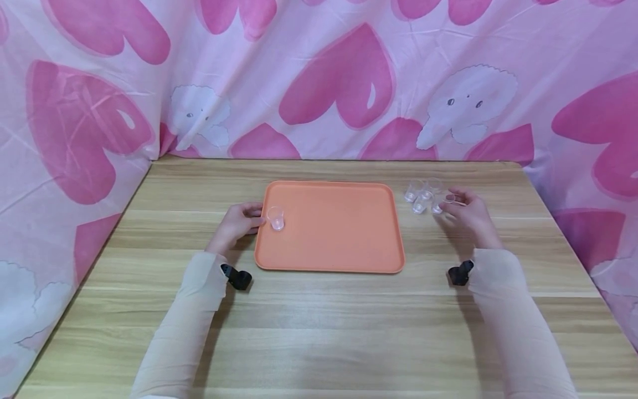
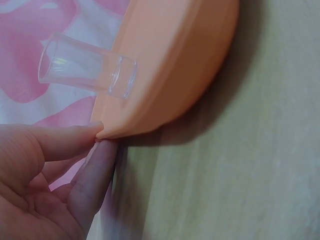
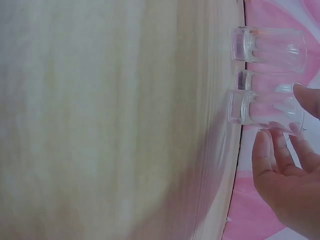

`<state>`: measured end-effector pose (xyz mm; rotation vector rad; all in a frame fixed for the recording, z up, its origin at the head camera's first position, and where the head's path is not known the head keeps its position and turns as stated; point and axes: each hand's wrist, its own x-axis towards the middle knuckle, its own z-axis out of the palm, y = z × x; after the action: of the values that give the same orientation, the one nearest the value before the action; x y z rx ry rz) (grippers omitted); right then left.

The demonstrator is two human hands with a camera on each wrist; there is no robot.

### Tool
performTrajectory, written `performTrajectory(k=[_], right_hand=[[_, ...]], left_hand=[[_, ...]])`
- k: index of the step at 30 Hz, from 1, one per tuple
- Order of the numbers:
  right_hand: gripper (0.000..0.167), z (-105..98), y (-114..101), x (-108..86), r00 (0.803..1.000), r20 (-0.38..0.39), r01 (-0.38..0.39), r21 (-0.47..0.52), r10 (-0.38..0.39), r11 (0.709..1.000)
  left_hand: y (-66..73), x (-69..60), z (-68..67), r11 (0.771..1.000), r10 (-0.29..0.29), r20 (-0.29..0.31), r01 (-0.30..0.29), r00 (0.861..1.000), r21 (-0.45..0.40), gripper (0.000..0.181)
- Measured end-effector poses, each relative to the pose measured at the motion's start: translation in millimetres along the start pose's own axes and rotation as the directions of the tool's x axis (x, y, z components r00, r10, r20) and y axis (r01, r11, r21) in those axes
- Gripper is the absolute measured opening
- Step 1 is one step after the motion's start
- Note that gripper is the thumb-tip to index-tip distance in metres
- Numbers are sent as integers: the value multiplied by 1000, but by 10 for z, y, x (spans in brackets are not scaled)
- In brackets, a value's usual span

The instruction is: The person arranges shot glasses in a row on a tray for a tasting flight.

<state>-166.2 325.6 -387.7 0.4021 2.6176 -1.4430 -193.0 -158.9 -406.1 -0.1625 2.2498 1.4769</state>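
Note:
In the head view, an orange tray (image 1: 329, 227) lies on the wooden table. My left hand (image 1: 238, 224) is at its left side, with thumb and fingers pinching the rim, as the left wrist view shows. One small clear cup (image 1: 277, 219) stands upright on the tray, near that hand and apart from its fingers. Right of the tray, several more clear cups (image 1: 420, 204) stand close together. My right hand (image 1: 466, 210) has its thumb and fingers around the nearest-right cup (image 3: 265, 107), near its rim; this cup stands on the table.
The wooden table (image 1: 319, 332) extends around the tray. Behind and at both sides hangs a pink curtain (image 1: 339, 83) with hearts. A black wrist camera (image 1: 239, 278) sits at the left cuff, another camera (image 1: 461, 274) at the right.

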Motion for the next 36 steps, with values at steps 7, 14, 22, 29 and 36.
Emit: performTrajectory(k=[7, 14, 22, 29, 36], right_hand=[[60, 17, 7, 0, 999, -49, 23, 17, -23, 1000], [52, 22, 11, -8, 998, -67, -5, 55, 9, 998], [22, -14, -26, -27, 990, -133, -36, 123, 52, 992], [23, -48, -250, -78, 969, -231, 11, 405, 90, 914], [28, -6, -546, -127, 955, -296, 155, 577, 29, 802]], left_hand=[[-7, 11, -1, 1000, 3, 6, -3, 1000, 4, 50], [-22, 22, 0, 1000, -5, 4, 5, 1000, -5, 50], [-22, 12, -2, 1000, -2, 3, 2, 1000, -7, 50], [-12, 2, -7, 1000, -2, -2, 2, 1000, -3, 49], [-19, 12, -3, 1000, 2, -3, -2, 1000, 9, 49]])
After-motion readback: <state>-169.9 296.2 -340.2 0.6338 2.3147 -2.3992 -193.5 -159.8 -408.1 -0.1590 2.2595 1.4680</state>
